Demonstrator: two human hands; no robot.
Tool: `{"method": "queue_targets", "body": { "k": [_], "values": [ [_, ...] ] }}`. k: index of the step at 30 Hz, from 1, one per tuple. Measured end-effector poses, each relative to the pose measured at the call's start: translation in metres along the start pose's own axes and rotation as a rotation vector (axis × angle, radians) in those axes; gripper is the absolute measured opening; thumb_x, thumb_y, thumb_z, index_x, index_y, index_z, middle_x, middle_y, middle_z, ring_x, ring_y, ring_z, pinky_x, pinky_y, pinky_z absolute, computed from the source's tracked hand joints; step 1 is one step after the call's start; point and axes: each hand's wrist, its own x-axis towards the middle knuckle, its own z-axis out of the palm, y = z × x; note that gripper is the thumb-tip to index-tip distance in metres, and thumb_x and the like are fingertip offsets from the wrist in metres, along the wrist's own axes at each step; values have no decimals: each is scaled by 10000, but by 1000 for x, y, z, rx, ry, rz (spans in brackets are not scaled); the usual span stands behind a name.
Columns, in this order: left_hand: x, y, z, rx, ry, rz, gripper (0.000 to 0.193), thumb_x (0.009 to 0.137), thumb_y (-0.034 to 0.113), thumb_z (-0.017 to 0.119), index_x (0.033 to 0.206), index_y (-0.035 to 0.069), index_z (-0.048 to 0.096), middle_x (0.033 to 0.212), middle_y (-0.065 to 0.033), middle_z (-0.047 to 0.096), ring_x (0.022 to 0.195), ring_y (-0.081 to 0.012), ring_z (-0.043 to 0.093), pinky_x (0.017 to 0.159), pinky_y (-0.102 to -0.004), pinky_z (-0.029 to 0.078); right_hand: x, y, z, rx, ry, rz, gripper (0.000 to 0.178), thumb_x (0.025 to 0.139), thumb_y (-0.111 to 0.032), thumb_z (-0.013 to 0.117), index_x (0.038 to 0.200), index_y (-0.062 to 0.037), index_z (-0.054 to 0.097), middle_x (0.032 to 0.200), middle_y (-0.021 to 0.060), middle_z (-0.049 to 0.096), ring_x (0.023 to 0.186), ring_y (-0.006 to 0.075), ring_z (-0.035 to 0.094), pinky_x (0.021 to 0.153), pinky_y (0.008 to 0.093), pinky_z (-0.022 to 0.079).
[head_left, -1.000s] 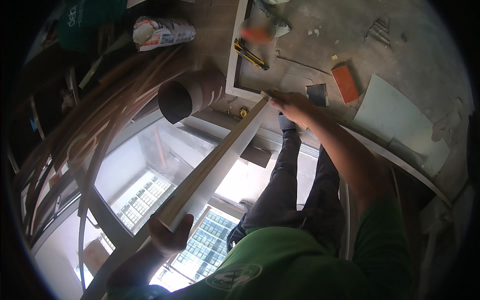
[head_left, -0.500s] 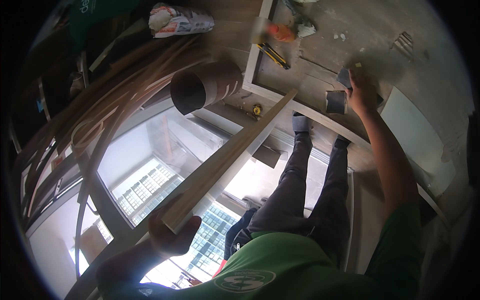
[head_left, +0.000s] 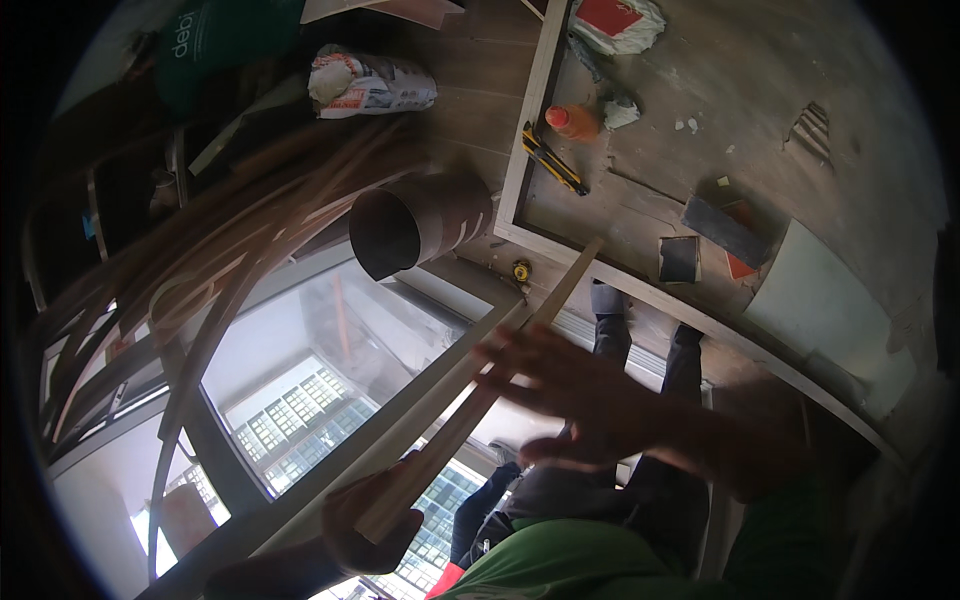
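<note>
My left hand [head_left: 365, 522] is closed around the near end of a long, pale wooden strip [head_left: 437, 452]. The strip slants away, its far end resting over the wooden edge of the workbench [head_left: 690, 312]. Over the strip's middle, my right hand [head_left: 570, 400] is open with fingers spread and nothing held; whether its fingertips touch the wood I cannot tell. On the bench lie a dark sanding block [head_left: 725, 230], a small dark square of sandpaper [head_left: 680, 259] and a reddish piece [head_left: 740, 262] partly beneath the block.
A yellow-black utility knife [head_left: 553, 160] and an orange bottle [head_left: 572, 121] lie near the bench's left edge. A white sheet [head_left: 825, 310] is at right. Left of the bench are a brown roll [head_left: 425, 222], a tape measure [head_left: 521, 270] and bent strips [head_left: 225, 310] before a window.
My right hand has let go of the sanding block and come down and left to the strip. The strip is turned, showing a narrower side. The view has shifted slightly.
</note>
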Motion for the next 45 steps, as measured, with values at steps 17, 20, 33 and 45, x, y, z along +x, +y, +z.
{"method": "queue_targets", "body": {
  "k": [17,20,33,45],
  "values": [
    [-27,-10,-4,50,15,-101,549,714,69,800,1188,-126,602,894,-203,727,661,-235,722,605,-348,580,-80,220,28,-371,71,693,388,939,-306,660,1274,-119,603,1435,194,528,1392,355,448,1131,453,391],
    [-22,-3,3,-11,77,-210,219,709,40,699,888,-58,618,703,-99,618,584,-191,625,547,-320,500,-63,228,-7,-311,276,929,428,985,-416,590,751,-75,702,896,172,712,904,304,702,770,417,565],
    [-22,-10,-3,61,82,-143,234,722,35,650,935,-61,667,715,-85,624,617,-208,625,583,-324,508,71,248,-83,817,864,952,542,1014,-456,550,1437,-133,450,1042,103,618,851,211,637,780,439,574],
    [-15,-5,-6,26,68,-193,546,777,279,806,1256,60,661,786,-63,704,718,-234,707,666,-371,572,98,250,-88,-19,986,581,568,903,-496,653,1287,-80,604,1209,171,569,1107,341,640,898,404,542]
  ]
}}
